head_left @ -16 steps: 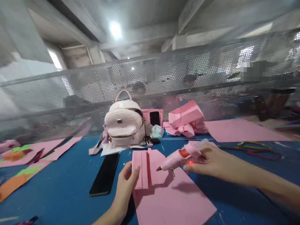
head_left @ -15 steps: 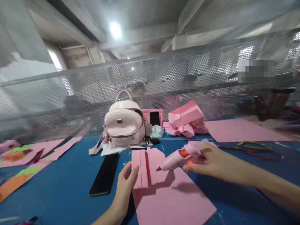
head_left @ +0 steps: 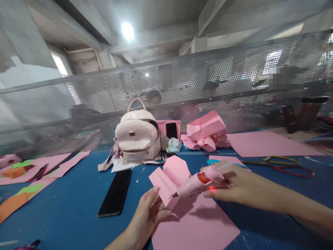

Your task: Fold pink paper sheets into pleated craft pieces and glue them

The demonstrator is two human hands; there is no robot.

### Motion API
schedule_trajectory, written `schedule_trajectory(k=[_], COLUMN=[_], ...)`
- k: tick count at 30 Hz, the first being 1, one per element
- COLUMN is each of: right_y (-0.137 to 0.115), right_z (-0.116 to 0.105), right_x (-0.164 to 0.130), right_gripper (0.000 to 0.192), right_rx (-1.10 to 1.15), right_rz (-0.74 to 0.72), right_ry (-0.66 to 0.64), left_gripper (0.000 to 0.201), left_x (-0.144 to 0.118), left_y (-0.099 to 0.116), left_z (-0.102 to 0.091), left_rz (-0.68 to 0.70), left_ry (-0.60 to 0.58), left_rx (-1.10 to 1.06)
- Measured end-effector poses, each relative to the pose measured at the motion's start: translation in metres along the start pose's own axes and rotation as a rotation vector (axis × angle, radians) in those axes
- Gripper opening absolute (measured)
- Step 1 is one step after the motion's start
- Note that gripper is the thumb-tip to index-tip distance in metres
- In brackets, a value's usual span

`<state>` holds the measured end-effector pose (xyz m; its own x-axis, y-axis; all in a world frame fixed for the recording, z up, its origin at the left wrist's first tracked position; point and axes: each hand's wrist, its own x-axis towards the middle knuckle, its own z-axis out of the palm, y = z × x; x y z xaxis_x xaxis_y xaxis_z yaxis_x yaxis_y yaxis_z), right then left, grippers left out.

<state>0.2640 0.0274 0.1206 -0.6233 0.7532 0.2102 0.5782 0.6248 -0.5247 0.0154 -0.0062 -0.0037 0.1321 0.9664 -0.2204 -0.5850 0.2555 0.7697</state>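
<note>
A folded pink paper piece [head_left: 174,172] is tilted up in my left hand [head_left: 149,215], thumb on its left edge and fingers underneath. My right hand [head_left: 236,184] grips a hot glue gun [head_left: 200,180] wrapped in pink, with a red light glowing near its grip. Its metal nozzle points left and meets, or nearly meets, the lower fold of the piece; I cannot tell if it touches. Below both hands a flat pink paper sheet [head_left: 197,225] lies on the blue table [head_left: 78,194].
Left of my left hand lies a black phone [head_left: 116,192]. Behind stand a white backpack [head_left: 139,137] and a heap of folded pink paper [head_left: 206,132]. Scissors [head_left: 281,165] rest at right, near another pink sheet [head_left: 270,144]. A perforated metal screen [head_left: 179,83] runs along the back.
My left hand has lifted and turned the folded paper piece off the sheet, its fingers now beneath it. The glue gun's nozzle has moved slightly down onto or close to the fold.
</note>
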Motion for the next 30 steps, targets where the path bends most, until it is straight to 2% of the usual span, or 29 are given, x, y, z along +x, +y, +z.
schedule_trajectory(k=[3,5,13,17,30], right_y=[0.0018,0.0034,0.0031,0.0014,0.0025], right_z=[0.0014,0.0029,0.0074,0.0082,0.0092], right_x=[0.0004,0.0007,0.0034,0.0043,0.0043], right_gripper=[0.022,0.020,0.021,0.019,0.019], right_rx=[0.011,0.013,0.027,0.027,0.063], right_rz=[-0.015,-0.023,-0.026,-0.021,-0.025], right_ry=[-0.070,-0.068,-0.086,-0.090,-0.093], left_gripper=[0.037,0.040,0.036,0.039,0.042], left_x=[-0.0004,-0.0003,0.0032,0.0018,0.0035], left_y=[-0.0005,-0.0014,-0.0058,-0.0057,-0.0055], left_z=[0.0000,-0.0008,-0.0064,-0.0063,-0.0051], left_rz=[0.020,0.015,0.023,0.022,0.016], left_ry=[-0.053,-0.069,-0.061,-0.077,-0.072], left_rx=[0.037,0.041,-0.004,0.042,0.004])
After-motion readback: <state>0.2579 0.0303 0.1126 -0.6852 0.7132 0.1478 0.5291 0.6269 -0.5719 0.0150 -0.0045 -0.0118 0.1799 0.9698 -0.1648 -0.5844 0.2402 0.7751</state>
